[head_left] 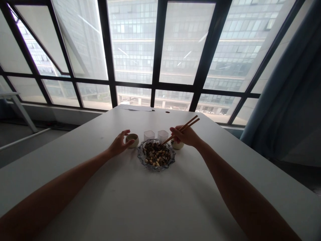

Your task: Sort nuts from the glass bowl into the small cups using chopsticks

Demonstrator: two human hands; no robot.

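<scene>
My right hand point(184, 135) is closed around a pair of wooden chopsticks point(191, 122). Their tips reach down to the back right of a scalloped glass bowl point(142, 161). Sunflower seeds and peanuts point(156, 154) lie mixed in that bowl; whether the tips pinch a piece is too small to tell. Beside a small cream cup point(132, 141), my left hand point(119, 143) has its fingers apart, the thumb along the cup's front and a finger near its back rim. A second cream cup point(177, 145) with dark markings sits right of the bowl, partly hidden beneath my right hand.
Two clear plastic cups, a left one point(149, 135) and a right one point(163, 135), stand just behind the glass bowl. All rest on a white table point(155, 201). A white sheet point(136, 107) lies at its far edge. Windows and a blue curtain point(281, 87) stand beyond.
</scene>
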